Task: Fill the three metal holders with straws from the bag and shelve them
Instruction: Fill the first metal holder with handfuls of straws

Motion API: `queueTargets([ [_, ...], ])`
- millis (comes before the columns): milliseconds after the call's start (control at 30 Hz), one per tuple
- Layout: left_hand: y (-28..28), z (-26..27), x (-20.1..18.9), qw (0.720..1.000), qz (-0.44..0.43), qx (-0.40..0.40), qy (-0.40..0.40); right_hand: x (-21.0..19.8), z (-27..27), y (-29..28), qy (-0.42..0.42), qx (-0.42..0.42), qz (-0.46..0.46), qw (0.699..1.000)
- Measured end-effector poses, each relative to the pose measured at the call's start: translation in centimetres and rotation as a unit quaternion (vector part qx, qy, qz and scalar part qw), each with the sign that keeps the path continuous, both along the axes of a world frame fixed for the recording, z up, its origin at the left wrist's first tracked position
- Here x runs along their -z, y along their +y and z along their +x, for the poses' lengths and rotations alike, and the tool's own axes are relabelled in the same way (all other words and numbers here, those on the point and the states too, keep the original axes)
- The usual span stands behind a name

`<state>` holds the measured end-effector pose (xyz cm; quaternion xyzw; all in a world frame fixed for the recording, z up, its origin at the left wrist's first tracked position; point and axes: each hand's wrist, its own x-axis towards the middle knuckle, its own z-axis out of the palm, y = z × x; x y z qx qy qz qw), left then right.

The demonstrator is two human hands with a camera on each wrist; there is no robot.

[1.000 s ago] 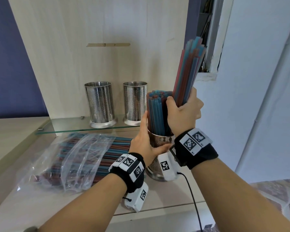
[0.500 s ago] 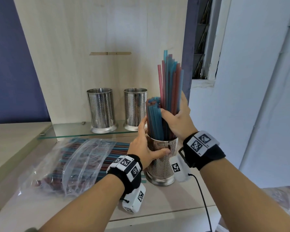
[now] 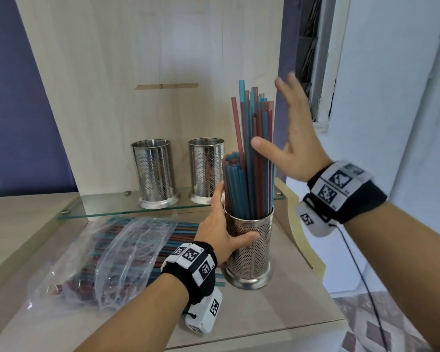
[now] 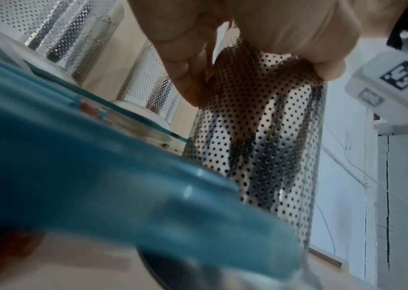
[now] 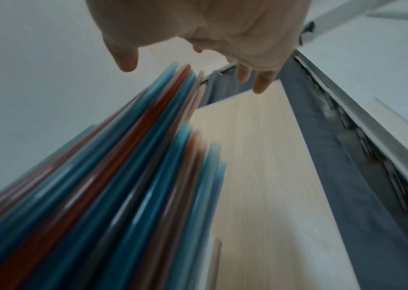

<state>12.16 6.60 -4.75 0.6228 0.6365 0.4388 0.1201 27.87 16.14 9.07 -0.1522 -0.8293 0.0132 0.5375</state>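
At centre frame, the left hand (image 3: pixel 220 231) is gripping the perforated holder (image 3: pixel 249 252) standing on the lower shelf (image 3: pixel 277 308), while the right hand (image 3: pixel 294 138) is hovering released beside the upright straws (image 3: pixel 252 158). Lower left, the straw bag (image 3: pixel 107 257) is lying; behind, two bare holders (image 3: pixel 154 174) are standing on the glass shelf (image 3: pixel 99 209).

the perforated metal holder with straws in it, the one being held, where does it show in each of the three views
Head: the perforated metal holder filled with straws stands centre-right on the wooden counter, gripped by the left hand.
Left wrist: the same holder fills the centre, seen from below, with the left hand's fingers round its top.
Right wrist: the holder is not in view; only its blue and red straws show.
Shared landmark: the straws, though the left wrist view shows them only as dark shapes through the holes.
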Motion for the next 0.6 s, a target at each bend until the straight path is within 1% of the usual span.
queueTargets([
  [133, 0.2, -0.3, 0.3, 1.0, -0.001, 0.008, -0.007, -4.7, -0.2, -1.1, -0.108, -0.016, 0.07, 0.992],
  [233, 0.3, -0.3, 0.4, 1.0, -0.001, 0.006, -0.008, -6.1, -2.1, -1.0, -0.154, -0.009, 0.084, 0.984],
  [300, 0.2, -0.2, 0.3, 1.0, -0.002, 0.004, -0.01, -5.9, -3.3, -0.4, -0.127, -0.018, 0.094, 0.987],
  [400, 0.2, -0.2, 0.3, 1.0, 0.001, 0.006, -0.013, -5.0, -3.9, 0.3, -0.019, -0.051, 0.097, 0.994],
  [467, 0.2, -0.2, 0.3, 1.0, 0.001, 0.007, -0.014, -4.2, -3.9, 0.4, 0.034, -0.056, 0.091, 0.994],
  [600, 0.1, -0.1, 0.4, 1.0, -0.002, 0.002, -0.015, -3.0, -3.8, 0.3, 0.066, -0.049, 0.082, 0.993],
])
